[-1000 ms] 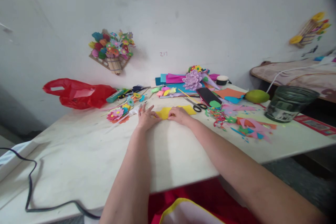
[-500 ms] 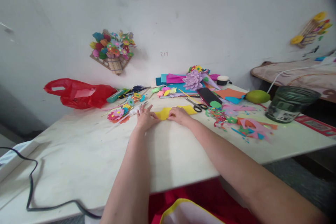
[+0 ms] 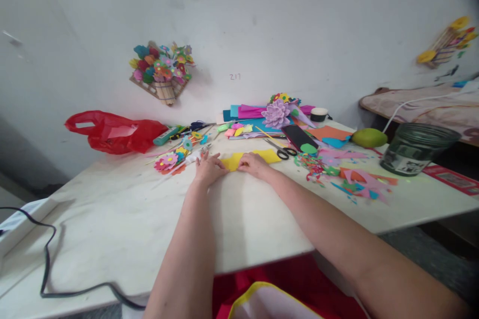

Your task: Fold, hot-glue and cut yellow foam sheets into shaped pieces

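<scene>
A yellow strip of soft sheet (image 3: 270, 155), perhaps paper or felt, lies flat across the table in front of me. My left hand (image 3: 208, 168) grips its left end between thumb and forefinger, the other fingers raised and spread. Curled over the strip's near edge, my right hand (image 3: 254, 164) pinches it a short way to the right, hiding part of it. Black-handled scissors (image 3: 286, 153) lie just past the strip's right end. Left of my left hand is a group of colourful craft flowers (image 3: 166, 162), with a white pointed tool (image 3: 190, 159) beside them.
Paper scraps (image 3: 359, 184), a dark phone (image 3: 299, 138), a green mango-like fruit (image 3: 369, 137) and a glass jar (image 3: 413, 152) stand to the right. Behind are coloured sheets (image 3: 258, 124) with a purple flower (image 3: 277, 113). A red plastic bag (image 3: 112, 133) sits left; a black cable (image 3: 47, 259) crosses the front left.
The camera view has shifted very slightly. Both hands stay on the yellow strip in nearly the same place, with no clear movement.
</scene>
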`<state>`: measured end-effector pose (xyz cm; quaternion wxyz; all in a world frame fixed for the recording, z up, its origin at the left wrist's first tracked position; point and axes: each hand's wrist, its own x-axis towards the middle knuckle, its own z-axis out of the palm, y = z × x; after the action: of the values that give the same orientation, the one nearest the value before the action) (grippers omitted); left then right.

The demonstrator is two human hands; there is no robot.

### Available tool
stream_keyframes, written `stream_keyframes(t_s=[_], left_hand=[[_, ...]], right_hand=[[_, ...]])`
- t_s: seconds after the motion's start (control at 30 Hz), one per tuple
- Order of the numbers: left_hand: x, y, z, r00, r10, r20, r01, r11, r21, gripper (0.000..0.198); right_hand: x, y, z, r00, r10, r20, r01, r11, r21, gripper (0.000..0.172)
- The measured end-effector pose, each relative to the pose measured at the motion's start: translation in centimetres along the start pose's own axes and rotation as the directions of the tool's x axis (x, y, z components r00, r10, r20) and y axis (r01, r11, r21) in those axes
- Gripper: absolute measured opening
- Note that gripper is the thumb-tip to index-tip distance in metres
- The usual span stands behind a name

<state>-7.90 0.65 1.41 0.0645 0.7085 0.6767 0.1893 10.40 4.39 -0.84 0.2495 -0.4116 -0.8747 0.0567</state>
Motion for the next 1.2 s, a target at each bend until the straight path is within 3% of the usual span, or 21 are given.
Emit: stream_keyframes(t_s=[0.47,0.93,1.2], left_hand=[[0.2,-0.5,0.5,1.0,-0.001,-0.011,0.001,1.0,0.012,0.018],[0.1,0.0,0.7,0.999,-0.032,0.041,0.027,0.992,0.124,0.023],[0.2,-0.2,1.1,0.998,-0.047,0.046,0.038,0.982,0.183,0.029]], right_hand=[[0.1,-0.3,-0.2,0.992,0.116,0.044,-0.118,0.992,0.048,0.014],[1.2,-1.8,-1.4,0.925,0.306,0.224,-0.293,0.952,-0.089,0.027],[1.4,-1.9,-0.5,0.936,0.325,0.133,-0.308,0.942,-0.135,0.032]])
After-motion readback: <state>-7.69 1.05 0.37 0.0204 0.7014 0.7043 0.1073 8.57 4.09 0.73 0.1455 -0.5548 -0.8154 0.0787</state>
